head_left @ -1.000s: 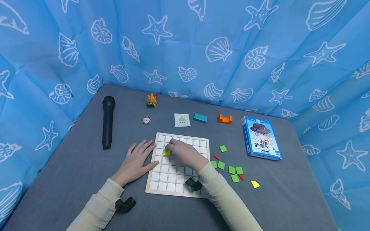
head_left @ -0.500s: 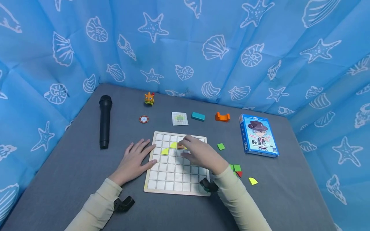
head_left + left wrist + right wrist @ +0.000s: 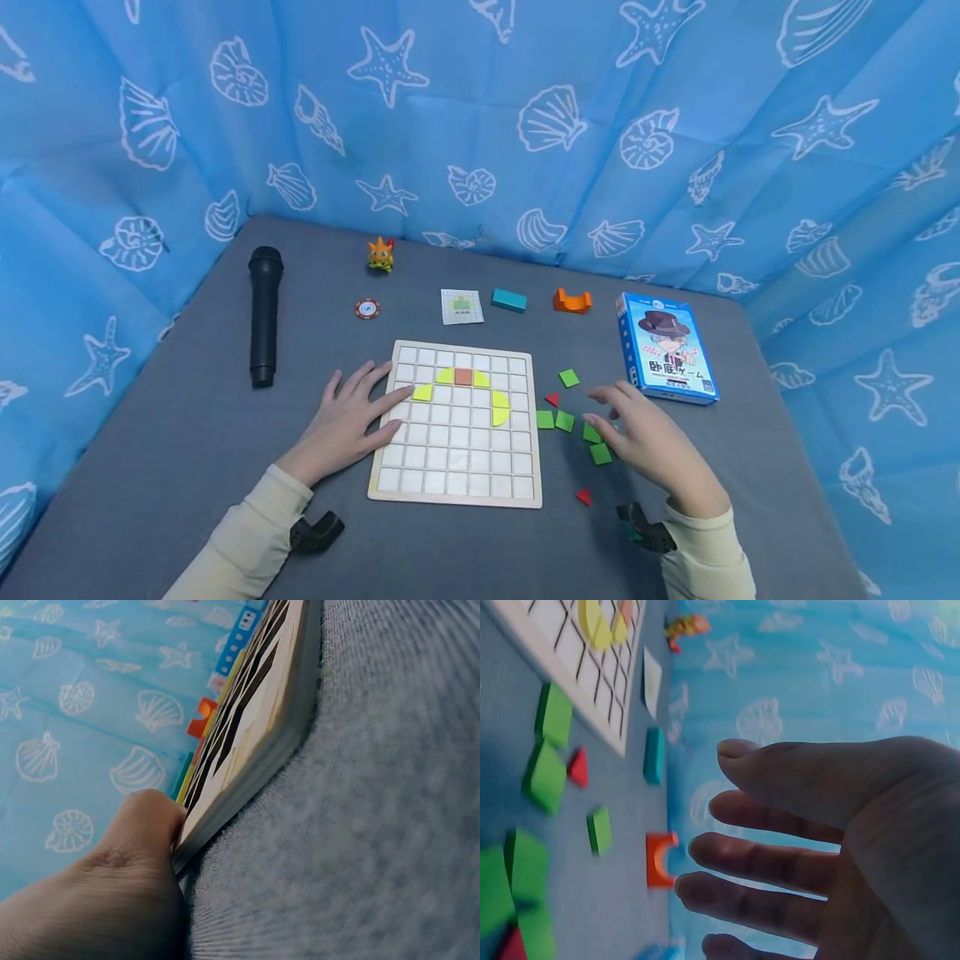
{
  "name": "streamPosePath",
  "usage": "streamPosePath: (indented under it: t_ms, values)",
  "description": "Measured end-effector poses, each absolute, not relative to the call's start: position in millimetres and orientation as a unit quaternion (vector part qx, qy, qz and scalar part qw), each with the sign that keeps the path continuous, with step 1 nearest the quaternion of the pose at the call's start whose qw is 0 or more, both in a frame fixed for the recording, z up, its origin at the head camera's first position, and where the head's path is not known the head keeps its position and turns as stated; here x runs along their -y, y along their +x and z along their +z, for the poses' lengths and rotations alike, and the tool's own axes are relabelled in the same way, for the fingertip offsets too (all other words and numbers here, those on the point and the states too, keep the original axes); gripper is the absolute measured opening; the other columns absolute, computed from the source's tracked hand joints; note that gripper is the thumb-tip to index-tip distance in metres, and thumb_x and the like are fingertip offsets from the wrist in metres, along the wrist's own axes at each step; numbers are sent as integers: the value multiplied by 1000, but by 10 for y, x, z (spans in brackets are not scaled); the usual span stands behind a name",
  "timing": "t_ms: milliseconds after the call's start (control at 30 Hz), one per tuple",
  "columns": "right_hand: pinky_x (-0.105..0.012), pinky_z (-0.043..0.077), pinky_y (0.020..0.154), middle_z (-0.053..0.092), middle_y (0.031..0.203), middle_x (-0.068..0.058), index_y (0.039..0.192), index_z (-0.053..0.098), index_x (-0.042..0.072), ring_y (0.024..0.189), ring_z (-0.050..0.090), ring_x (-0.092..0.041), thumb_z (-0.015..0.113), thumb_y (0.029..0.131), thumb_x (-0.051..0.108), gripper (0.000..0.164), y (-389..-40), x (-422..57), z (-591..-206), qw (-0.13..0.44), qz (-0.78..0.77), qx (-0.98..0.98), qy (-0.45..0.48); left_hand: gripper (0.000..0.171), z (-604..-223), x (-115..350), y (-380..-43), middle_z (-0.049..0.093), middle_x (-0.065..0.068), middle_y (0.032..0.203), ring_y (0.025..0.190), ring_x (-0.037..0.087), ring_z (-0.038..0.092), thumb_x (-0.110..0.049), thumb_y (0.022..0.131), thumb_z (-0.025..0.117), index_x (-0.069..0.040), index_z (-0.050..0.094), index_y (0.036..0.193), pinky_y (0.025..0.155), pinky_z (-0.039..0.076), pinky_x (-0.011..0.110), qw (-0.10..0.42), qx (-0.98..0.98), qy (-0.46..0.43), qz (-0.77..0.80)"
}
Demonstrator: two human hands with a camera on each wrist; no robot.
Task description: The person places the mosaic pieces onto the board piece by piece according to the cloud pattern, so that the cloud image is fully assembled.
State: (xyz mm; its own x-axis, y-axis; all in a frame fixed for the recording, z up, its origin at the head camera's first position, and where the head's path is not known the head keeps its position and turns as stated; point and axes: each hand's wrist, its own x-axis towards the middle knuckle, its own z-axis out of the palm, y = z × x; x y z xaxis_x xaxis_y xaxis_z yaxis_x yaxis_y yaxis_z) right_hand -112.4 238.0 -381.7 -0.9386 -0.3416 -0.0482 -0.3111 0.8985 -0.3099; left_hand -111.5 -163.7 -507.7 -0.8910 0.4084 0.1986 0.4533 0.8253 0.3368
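Note:
The wooden grid board (image 3: 448, 458) lies flat with white cells, bearing several yellow rounded pieces (image 3: 422, 392) and one salmon square (image 3: 463, 378) near its far side. My left hand (image 3: 341, 425) rests spread at the board's left edge, fingertips over the rim; in the left wrist view its thumb (image 3: 146, 825) touches the board's side. My right hand (image 3: 652, 442) hovers right of the board, fingers loosely bent and apart, nothing in them. Under and beside it are green squares (image 3: 601, 454), partly covered by the fingers. Red triangles (image 3: 583, 497) lie nearby.
Along the back stand a pattern card (image 3: 461, 307), a teal block (image 3: 509, 300), an orange arch block (image 3: 572, 301) and a small figurine (image 3: 380, 255). A poker chip (image 3: 367, 309) and a black microphone (image 3: 265, 317) lie left. A blue game box (image 3: 667, 348) lies right.
My right hand has left the salmon square on the board and moved right, over the green squares. Yellow pieces it covered now show. The left hand stays at the board's edge.

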Motion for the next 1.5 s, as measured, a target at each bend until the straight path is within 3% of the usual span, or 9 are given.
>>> streamPosePath:
  t_ms: [133, 400, 633, 933, 1200, 1500]
  values:
    - [-42, 54, 74, 60, 113, -12, 123, 60, 6, 94, 60, -26, 62, 94, 25, 35, -1085, -2568, -3786, 55, -161, -976, -137, 49, -5070, 1629, -1114, 27, 6, 156, 143, 32, 22, -46, 97, 49, -38, 42, 144, 107, 10, 69, 64, 950, -237, -192]
    - [-38, 52, 68, 59, 112, -17, 126, 56, 1, 91, 60, -25, 60, 95, 26, 40, -1009, -2841, -3900, 66, -166, -980, -93, 48, -5082, 1647, -1128, 31, 4, 154, 143, 30, 24, -52, 95, 50, -41, 44, 142, 108, 9, 69, 67, 950, -230, -203]
    - [-49, 51, 72, 57, 113, -27, 125, 54, -5, 93, 60, -34, 67, 90, 25, 49, -939, -3047, -4005, 132, -141, -981, -29, 56, -5088, 1659, -1122, 33, 3, 153, 142, 29, 26, -54, 93, 53, -31, 45, 144, 109, 8, 66, 69, 947, -214, -229]
    - [-45, 49, 73, 57, 99, -14, 119, 57, -6, 90, 56, -27, 74, 82, 10, 43, -911, -3147, -4141, 208, -134, -969, -17, 61, -5069, 1644, -1127, 33, 3, 154, 143, 29, 26, -56, 92, 52, -27, 42, 145, 110, 7, 65, 56, 948, -206, -236]
    - [-34, 42, 62, 52, 82, -6, 100, 59, -3, 74, 49, -18, 69, 83, 1, 20, -886, -3098, -4268, 166, -153, -974, -20, 62, -5050, 1646, -1128, 33, 2, 154, 143, 29, 26, -56, 92, 52, -26, 41, 146, 111, 6, 65, 50, 949, -201, -236]
    - [-26, 35, 54, 53, 77, -1, 114, 54, -3, 65, 45, -14, 64, 91, 12, 30, -944, -2836, -4304, 149, -202, -966, -58, 62, -5053, 1652, -1122, 33, 2, 153, 142, 29, 26, -56, 92, 52, -26, 42, 145, 110, 7, 65, 49, 950, -199, -235]
